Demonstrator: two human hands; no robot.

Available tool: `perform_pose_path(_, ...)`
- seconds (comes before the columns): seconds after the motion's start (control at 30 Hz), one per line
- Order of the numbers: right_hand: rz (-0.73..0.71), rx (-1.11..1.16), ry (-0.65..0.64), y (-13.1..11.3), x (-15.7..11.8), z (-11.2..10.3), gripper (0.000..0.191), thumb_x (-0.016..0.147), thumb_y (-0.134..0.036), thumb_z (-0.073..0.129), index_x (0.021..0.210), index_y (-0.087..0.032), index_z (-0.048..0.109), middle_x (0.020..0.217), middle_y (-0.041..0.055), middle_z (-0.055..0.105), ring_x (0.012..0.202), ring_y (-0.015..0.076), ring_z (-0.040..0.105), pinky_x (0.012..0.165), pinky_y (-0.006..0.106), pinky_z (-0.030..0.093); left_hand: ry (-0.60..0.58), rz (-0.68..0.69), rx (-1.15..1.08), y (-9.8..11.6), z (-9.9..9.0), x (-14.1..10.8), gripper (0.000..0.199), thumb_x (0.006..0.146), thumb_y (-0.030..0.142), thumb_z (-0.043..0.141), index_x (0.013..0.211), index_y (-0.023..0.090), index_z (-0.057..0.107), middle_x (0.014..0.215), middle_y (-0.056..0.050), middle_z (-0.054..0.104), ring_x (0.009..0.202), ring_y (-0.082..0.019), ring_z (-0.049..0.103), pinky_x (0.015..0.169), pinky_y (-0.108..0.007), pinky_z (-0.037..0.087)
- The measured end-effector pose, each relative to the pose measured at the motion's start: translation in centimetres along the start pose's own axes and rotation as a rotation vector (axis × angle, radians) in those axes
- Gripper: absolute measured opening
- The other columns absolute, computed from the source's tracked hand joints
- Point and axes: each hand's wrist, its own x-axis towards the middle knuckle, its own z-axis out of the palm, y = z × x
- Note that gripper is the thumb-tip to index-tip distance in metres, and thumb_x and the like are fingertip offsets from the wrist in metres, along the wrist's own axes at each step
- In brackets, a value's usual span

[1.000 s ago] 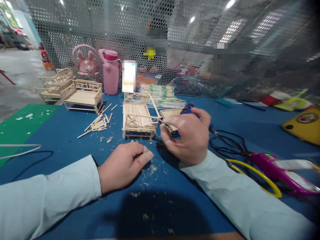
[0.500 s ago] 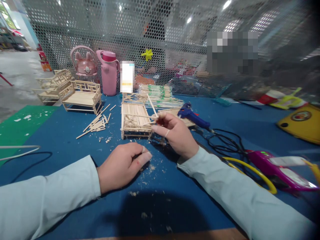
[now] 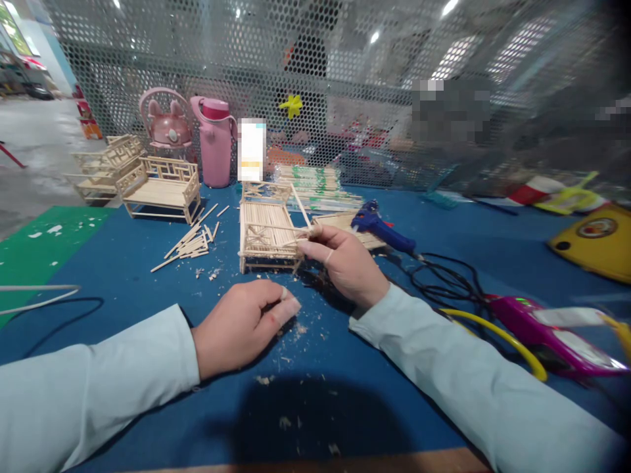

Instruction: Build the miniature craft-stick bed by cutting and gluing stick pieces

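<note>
A small bench point(image 3: 269, 222) built of thin wooden sticks stands in front of me on the blue table. At its near right corner, my right hand point(image 3: 348, 263) pinches a stick of the frame between thumb and fingers. My left hand point(image 3: 244, 328) rests on the table just in front of the bench, fingers curled and pressed to the thumb; whether anything is in it is hidden. Loose cut sticks point(image 3: 190, 243) lie in a pile to the left of the bench. Wood crumbs are scattered near my left hand.
A finished stick bench point(image 3: 160, 187) and others stand at the back left, near a pink bottle point(image 3: 217, 148). Bundled sticks point(image 3: 315, 180) lie behind. On the right are a blue glue gun point(image 3: 382, 226) with its black cable, a purple device point(image 3: 547, 332) and a yellow case point(image 3: 596, 240).
My right hand's fingers have closed in slightly at the bench's near right corner. The left hand and the bench stay in place.
</note>
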Motion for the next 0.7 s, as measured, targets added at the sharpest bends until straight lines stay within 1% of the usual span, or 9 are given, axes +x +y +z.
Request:
perform_pose_path(0.13, 0.001, -0.006, 0.007, 0.1, 0.0, 0.1, 0.016, 0.063, -0.030, 0.069, 0.072, -0.019, 0.061, 0.068, -0.0035, 0.060, 0.061, 0.0096, 0.051, 0.065, 0.027, 0.042, 0.008, -0.002, -0.018, 0.0, 0.0, 0.0, 0.032, 0.089, 0.033, 0.039, 0.065, 0.016, 0.052, 0.064, 0.002, 0.053, 0.061, -0.009, 0.045, 0.061, -0.022, 0.036)
perform_pose_path(0.3, 0.009, -0.003, 0.011, -0.1, -0.2, 0.3, 0.016, 0.063, -0.031, 0.069, 0.072, -0.020, 0.061, 0.067, -0.0038, 0.059, 0.060, 0.0094, 0.050, 0.064, 0.027, 0.042, 0.010, -0.003, -0.071, 0.2, -0.1, 0.0, 0.026, 0.089, 0.030, 0.041, 0.070, 0.017, 0.054, 0.069, 0.001, 0.058, 0.064, -0.009, 0.048, 0.064, -0.021, 0.038)
perform_pose_path(0.47, 0.006, -0.035, 0.019, -0.3, -0.2, 0.3, 0.017, 0.063, -0.031, 0.068, 0.073, -0.019, 0.060, 0.068, -0.0031, 0.060, 0.062, 0.0103, 0.051, 0.066, 0.028, 0.043, 0.012, -0.003, -0.074, 0.2, 0.0, 0.0, 0.026, 0.088, 0.029, 0.041, 0.071, 0.017, 0.056, 0.070, 0.001, 0.059, 0.065, -0.010, 0.050, 0.065, -0.022, 0.040)
perform_pose_path(0.6, -0.071, -0.081, 0.004, -0.4, -0.5, -0.2, 0.020, 0.059, -0.020, 0.064, 0.079, -0.019, 0.059, 0.070, -0.0028, 0.058, 0.066, 0.0118, 0.052, 0.067, 0.029, 0.043, 0.013, -0.005, -0.084, 0.2, 0.0, -0.1, 0.025, 0.088, 0.029, 0.042, 0.074, 0.017, 0.058, 0.072, 0.000, 0.061, 0.066, -0.010, 0.051, 0.066, -0.022, 0.041)
perform_pose_path(0.67, -0.133, -0.123, 0.058, -0.4, -0.8, -0.8, 0.027, 0.058, -0.014, 0.059, 0.084, -0.019, 0.058, 0.071, -0.0017, 0.057, 0.067, 0.0127, 0.052, 0.066, 0.029, 0.042, 0.013, -0.001, -0.093, 0.2, -0.1, -0.1, 0.023, 0.088, 0.029, 0.043, 0.076, 0.017, 0.059, 0.074, 0.000, 0.062, 0.068, -0.010, 0.052, 0.067, -0.022, 0.042)
perform_pose_path(0.7, -0.177, -0.154, 0.123, -0.5, -0.9, -1.1, 0.029, 0.058, -0.013, 0.056, 0.087, -0.019, 0.057, 0.072, -0.0013, 0.056, 0.067, 0.0129, 0.052, 0.064, 0.029, 0.042, 0.012, 0.001, -0.095, 0.3, -0.1, -0.1, 0.023, 0.088, 0.029, 0.043, 0.076, 0.017, 0.059, 0.075, 0.000, 0.063, 0.068, -0.010, 0.053, 0.067, -0.022, 0.042)
